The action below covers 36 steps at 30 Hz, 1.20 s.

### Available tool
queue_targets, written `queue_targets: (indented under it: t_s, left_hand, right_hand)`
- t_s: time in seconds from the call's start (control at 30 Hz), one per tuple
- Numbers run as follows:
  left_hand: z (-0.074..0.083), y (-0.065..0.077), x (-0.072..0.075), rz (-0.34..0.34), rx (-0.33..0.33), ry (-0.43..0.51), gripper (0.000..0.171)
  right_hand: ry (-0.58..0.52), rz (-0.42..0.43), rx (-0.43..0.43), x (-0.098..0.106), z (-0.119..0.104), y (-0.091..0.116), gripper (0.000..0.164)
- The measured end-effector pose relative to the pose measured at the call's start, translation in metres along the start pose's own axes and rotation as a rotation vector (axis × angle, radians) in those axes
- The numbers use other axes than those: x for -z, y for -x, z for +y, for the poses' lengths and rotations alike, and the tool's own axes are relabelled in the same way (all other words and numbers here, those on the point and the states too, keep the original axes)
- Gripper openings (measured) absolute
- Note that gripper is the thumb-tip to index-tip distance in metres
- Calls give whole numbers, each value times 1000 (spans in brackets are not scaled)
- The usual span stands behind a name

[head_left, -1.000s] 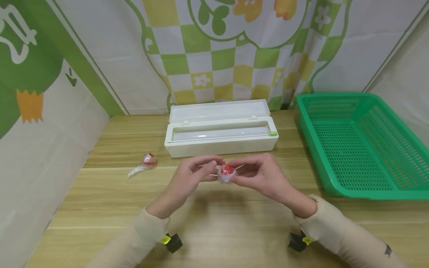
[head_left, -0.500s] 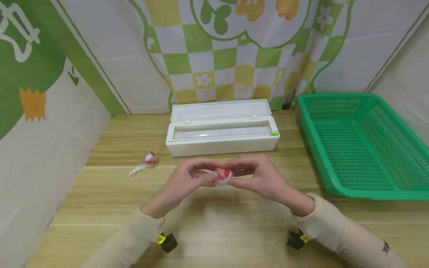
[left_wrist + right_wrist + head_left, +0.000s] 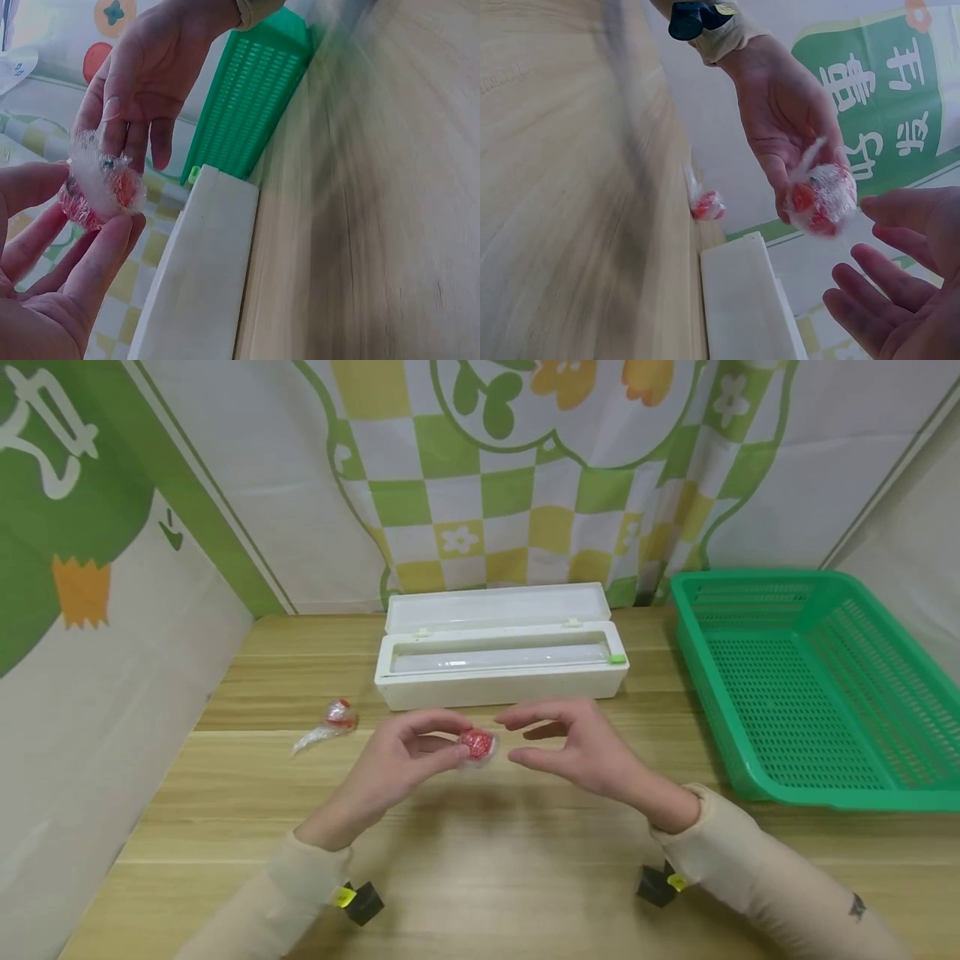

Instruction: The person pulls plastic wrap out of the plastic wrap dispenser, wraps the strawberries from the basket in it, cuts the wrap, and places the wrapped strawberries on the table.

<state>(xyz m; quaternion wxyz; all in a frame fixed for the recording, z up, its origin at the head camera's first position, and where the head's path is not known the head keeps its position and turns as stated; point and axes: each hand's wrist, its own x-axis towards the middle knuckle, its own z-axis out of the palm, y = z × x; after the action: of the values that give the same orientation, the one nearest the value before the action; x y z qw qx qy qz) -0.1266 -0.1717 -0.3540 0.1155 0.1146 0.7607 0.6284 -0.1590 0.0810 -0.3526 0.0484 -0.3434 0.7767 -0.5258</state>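
Note:
A small round red object wrapped in crinkled cling film is held up over the table; its kind is hard to tell through the film. My left hand pinches it between thumb and fingertips, as the left wrist view also shows. A loose twist of film sticks up from the bundle in the right wrist view. To its right, my right hand has its fingers spread apart, a small gap away, holding nothing. Behind both hands stands a white cling film dispenser box, lid raised, with a roll of film inside.
Left on the wooden table lies a second film-wrapped red bundle with a twisted tail. A green plastic basket stands at the right. A patterned curtain hangs behind the table.
My right hand has let go of the wrapped red bundle and opened its fingers. The left hand has moved a little left with the bundle, turning its red side up.

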Motion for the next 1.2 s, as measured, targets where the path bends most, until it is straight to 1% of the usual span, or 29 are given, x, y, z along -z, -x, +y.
queue_targets:
  t_s: [0.17,0.27,0.33,0.4,0.5,0.63,0.73,0.83,0.97,1.03,1.07,1.2]
  left_hand:
    - [-1,4,10,52,-3,-69,33]
    - [-1,6,14,69,-14,-79,33]
    - [-2,6,15,63,-23,-65,33]
    - [-3,6,15,42,-33,-47,33]
    - [-4,5,11,-23,-74,-7,33]
    - [-4,3,6,-99,-150,40,32]
    - [-4,3,4,-121,-166,69,34]
    - [-3,2,2,-98,-114,76,38]
    - [-2,0,0,-18,-29,14,40]
    - [-2,0,-2,17,-22,-33,38]
    - [-2,0,-2,24,-30,-51,37]
    - [-2,0,-4,21,-63,-110,34]
  right_hand:
    - [8,21,-22,5,0,0,32]
    - [11,43,-32,5,1,0,32]
    - [18,50,-30,4,2,0,36]
    - [27,41,-21,0,2,0,41]
    - [50,18,-9,-9,1,-2,46]
    - [20,5,-7,-17,-1,-5,38]
    - [-28,14,-10,-21,-1,-7,31]
    - [-51,52,-10,-24,-1,-7,28]
    - [-23,139,11,-27,-2,-7,24]
    - [3,176,27,-27,-3,-7,23]
    - [13,191,36,-28,-3,-7,23]
    - [60,229,69,-29,-3,-5,22]
